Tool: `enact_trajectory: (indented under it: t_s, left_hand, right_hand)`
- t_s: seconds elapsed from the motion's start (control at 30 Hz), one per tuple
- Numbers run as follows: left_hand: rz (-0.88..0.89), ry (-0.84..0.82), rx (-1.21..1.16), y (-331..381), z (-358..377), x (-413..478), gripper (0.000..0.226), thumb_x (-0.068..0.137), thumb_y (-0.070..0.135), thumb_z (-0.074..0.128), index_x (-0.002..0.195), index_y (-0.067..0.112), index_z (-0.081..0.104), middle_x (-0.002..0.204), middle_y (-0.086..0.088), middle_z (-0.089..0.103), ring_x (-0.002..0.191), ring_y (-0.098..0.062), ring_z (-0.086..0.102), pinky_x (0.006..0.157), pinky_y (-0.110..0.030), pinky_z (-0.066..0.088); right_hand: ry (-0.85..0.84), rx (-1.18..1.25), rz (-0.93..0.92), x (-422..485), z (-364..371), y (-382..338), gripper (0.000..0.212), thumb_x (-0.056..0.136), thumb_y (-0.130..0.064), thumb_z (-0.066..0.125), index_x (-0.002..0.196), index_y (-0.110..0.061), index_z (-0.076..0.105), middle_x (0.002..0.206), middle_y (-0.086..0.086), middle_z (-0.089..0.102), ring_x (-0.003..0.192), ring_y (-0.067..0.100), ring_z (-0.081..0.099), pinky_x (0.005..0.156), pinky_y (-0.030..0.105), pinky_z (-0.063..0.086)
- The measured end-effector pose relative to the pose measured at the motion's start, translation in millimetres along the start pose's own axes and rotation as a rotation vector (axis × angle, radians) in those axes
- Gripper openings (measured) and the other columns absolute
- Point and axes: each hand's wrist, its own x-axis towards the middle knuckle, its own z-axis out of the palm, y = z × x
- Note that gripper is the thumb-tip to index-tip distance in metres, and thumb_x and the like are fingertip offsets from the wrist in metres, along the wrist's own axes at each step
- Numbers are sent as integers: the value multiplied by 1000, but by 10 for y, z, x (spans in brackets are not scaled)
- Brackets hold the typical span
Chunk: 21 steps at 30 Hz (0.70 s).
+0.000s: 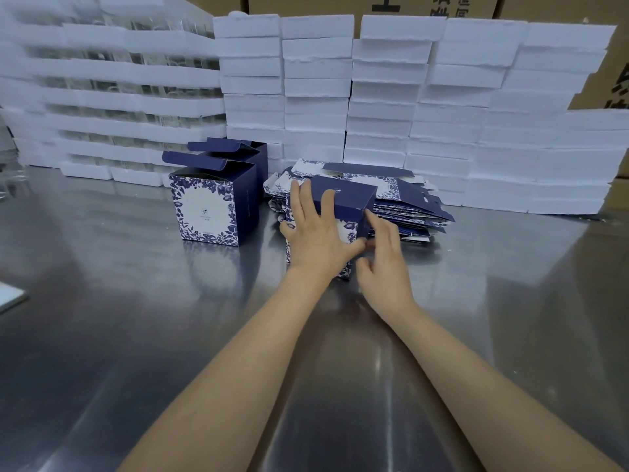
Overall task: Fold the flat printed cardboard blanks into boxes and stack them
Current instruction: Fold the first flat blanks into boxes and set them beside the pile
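A navy and white floral box stands on the steel table in front of me. My left hand lies over its near face and top, fingers spread and straight. My right hand is at the box's lower right corner, fingers loosely curled, fingertips touching the edge. Behind it lies a pile of flat printed blanks. To the left stand two folded boxes, the front box and the one behind it, both with their top flaps up.
The steel table reflects the light. Stacks of white foam trays line the back, with more holding glassware on the left. Brown cartons stand behind them. A white sheet corner shows at the left edge.
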Motion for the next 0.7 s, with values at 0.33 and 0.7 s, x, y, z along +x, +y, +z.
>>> enact_trajectory:
  t_s: [0.33, 0.7]
  left_hand:
    - [70, 29, 20, -103, 146, -116, 102, 75, 64, 64, 153, 30, 9, 160, -10, -6, 146, -29, -18, 102, -68, 30]
    - [48, 78, -149, -172, 183, -121, 117, 63, 67, 74, 150, 29, 6, 158, -19, -13, 146, -41, 5, 102, -59, 37]
  right_hand:
    - [-37, -21, 10, 21, 15, 16, 76, 79, 8, 48, 148, -20, 30, 140, 2, 36, 97, 22, 58, 77, 48, 52]
    - [-22, -56, -86, 20, -17, -29, 88, 78, 9, 45, 151, -33, 20, 159, -10, 16, 143, 2, 19, 84, 37, 53]
